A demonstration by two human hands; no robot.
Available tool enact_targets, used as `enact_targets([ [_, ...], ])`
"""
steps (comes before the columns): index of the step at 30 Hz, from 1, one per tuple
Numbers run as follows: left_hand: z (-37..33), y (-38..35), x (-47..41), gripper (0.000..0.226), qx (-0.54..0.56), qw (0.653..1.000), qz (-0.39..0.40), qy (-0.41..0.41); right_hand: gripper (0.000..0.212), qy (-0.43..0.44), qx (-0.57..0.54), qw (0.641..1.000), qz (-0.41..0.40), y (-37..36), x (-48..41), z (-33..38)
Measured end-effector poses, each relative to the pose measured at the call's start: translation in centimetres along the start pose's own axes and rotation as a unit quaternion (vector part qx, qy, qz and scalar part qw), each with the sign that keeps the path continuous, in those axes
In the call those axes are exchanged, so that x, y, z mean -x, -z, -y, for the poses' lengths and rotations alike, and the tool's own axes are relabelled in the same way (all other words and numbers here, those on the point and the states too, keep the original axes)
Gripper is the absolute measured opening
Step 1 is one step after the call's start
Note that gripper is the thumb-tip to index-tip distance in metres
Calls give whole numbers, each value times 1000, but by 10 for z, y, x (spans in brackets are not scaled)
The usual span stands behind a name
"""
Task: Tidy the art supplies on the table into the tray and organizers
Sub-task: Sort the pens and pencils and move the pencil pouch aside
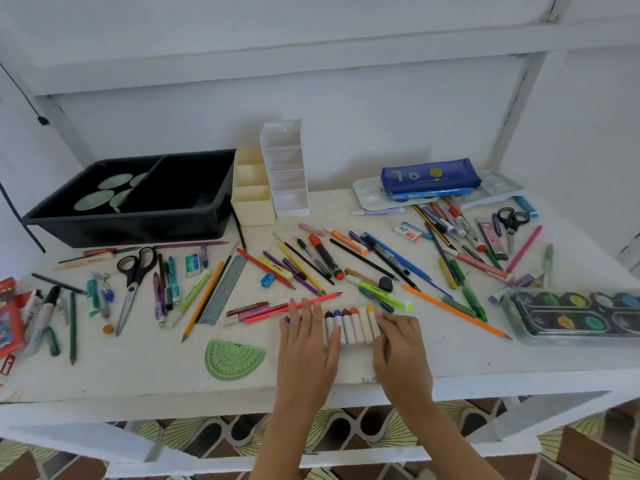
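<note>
— What does the head camera give you?
— I see both hands low in the middle, by the near edge of the white painted table (138, 372); between them lies a row of white-wrapped crayons with coloured tips (349, 325), side by side, tips pointing far.
— How are the hands?
— The left hand (308, 341) lies flat, fingers straight and spread over the row's left part; the right hand (398, 341) has bent fingers against the row's right end, touching the last crayon; I cannot tell whether it pinches or only pushes.
— And the containers?
— Far left stands a black plastic two-compartment tray (138, 226), pale green discs (93, 202) in its left half; just right of it a cream stepped organizer (254, 209), then a white tiered organizer (289, 188); all well apart from the crayons.
— Anything else?
— Loose pens, pencils and markers (325, 256) lie scattered across the table; black-handled scissors (133, 271) on the left; a green half-round protractor (233, 358) near, just left of the left hand; a clear-cased watercolour set (571, 317) on the right; a blue zip pencil case (431, 178) far right.
</note>
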State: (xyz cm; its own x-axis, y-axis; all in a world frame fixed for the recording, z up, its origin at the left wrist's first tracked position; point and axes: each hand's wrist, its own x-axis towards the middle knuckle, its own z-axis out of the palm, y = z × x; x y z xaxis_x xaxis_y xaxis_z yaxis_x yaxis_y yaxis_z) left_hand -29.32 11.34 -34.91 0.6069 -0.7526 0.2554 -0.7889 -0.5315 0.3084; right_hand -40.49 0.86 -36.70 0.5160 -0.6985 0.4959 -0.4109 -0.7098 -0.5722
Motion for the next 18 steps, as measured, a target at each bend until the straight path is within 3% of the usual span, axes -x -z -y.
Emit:
enact_targets([
  [9, 4, -17, -1, 67, -60, 998, 4, -8, 39, 0, 31, 999, -9, 2, -1, 4],
  [18, 7, -19, -1, 71, 9, 1000, 1, -14, 39, 15, 34, 999, 7, -2, 0, 1],
])
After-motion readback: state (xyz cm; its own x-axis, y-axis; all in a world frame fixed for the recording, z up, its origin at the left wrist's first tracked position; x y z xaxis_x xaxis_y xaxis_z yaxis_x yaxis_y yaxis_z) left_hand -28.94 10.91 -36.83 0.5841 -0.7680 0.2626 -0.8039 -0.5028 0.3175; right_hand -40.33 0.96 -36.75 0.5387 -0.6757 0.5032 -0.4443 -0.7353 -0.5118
